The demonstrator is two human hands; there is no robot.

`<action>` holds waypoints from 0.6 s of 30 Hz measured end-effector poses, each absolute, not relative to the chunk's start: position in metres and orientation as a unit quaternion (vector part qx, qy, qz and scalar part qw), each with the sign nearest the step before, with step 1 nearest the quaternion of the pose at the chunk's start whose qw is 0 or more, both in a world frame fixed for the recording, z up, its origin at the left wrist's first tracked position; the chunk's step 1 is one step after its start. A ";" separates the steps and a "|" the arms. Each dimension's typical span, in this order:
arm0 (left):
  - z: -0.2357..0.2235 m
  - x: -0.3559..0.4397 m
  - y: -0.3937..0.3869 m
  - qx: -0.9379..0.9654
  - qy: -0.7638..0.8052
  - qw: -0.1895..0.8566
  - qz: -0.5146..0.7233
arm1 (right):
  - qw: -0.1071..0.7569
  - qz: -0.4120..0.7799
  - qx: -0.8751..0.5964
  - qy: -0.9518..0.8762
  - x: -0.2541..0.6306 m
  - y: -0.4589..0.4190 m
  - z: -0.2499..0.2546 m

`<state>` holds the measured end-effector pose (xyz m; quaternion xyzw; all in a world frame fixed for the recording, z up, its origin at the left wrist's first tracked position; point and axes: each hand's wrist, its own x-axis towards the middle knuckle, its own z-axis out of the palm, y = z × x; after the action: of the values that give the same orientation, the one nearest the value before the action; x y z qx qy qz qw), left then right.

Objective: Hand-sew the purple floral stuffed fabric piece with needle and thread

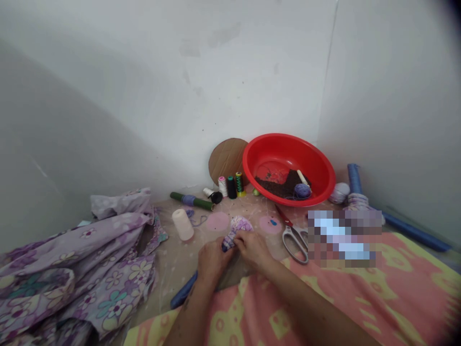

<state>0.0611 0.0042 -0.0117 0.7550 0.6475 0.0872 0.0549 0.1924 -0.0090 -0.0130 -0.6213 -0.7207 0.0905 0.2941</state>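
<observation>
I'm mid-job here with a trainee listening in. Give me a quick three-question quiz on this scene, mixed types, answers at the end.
1. Count: how many thread spools stand upright in a row by the cardboard disc?

2. True or false: the scissors lie farther right than both the left hand and the right hand.

3. Multiple choice: what colour is the yarn ball in the basin?
A) Green
B) White
C) Purple

Key:
1. Three.
2. True.
3. C.
</observation>
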 end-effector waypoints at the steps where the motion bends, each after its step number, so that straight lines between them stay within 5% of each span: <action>1: -0.012 0.061 0.004 0.756 0.646 0.052 0.089 | 0.305 0.103 -0.624 -0.712 0.193 -0.009 -0.013; 18: -0.014 0.060 0.004 0.760 0.640 0.054 0.101 | 0.543 0.491 -0.425 -0.533 0.196 -0.009 -0.003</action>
<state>0.0601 0.0037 -0.0137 0.7599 0.6399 0.1008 0.0537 0.1963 -0.0085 -0.0028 -0.4248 -0.5333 0.4905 0.5426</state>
